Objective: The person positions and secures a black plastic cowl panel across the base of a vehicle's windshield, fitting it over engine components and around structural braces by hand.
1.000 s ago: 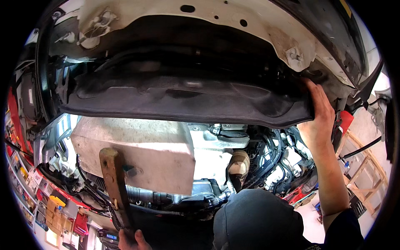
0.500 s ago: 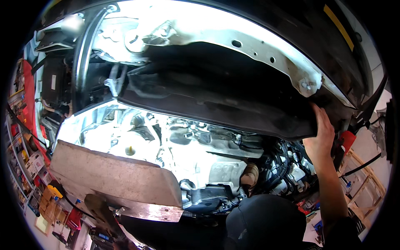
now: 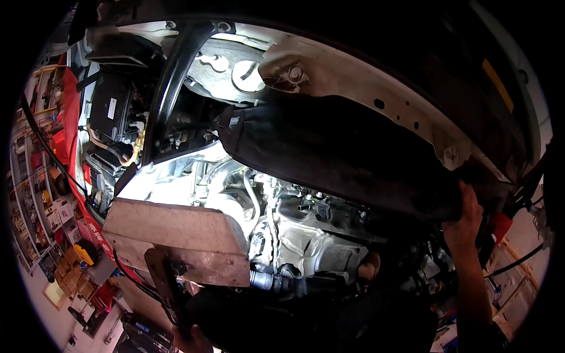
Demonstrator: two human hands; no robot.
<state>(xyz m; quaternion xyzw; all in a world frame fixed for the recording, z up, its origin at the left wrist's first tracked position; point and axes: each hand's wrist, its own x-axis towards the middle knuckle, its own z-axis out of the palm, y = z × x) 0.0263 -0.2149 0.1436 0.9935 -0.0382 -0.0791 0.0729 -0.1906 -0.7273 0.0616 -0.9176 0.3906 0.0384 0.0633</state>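
A long black panel (image 3: 329, 165), trough-shaped and dark, slants across the engine bay from upper left to lower right. My right hand (image 3: 464, 226) is closed on the panel's right end, fingers curled over the edge. My left hand (image 3: 191, 340) shows only partly at the bottom left, beside the lower end of a dark metal bar (image 3: 162, 273). Shadow hides its fingers, so I cannot tell whether it holds the bar. Below the panel lies the engine (image 3: 312, 232), with hoses and metal covers. A worn, brownish metal plate (image 3: 176, 226) stands in front of its left part.
A pale body rail (image 3: 353, 79) with holes runs above the panel. A black cross strut (image 3: 179, 88) crosses at the left. Shelving (image 3: 29, 200) and a red edge strip (image 3: 70, 117) lie far left. Dark clothing or headgear fills the lower middle.
The bay has shifted right and slightly down in my view. Light on the rail and engine is dimmer. My right hand stays on the panel's end.
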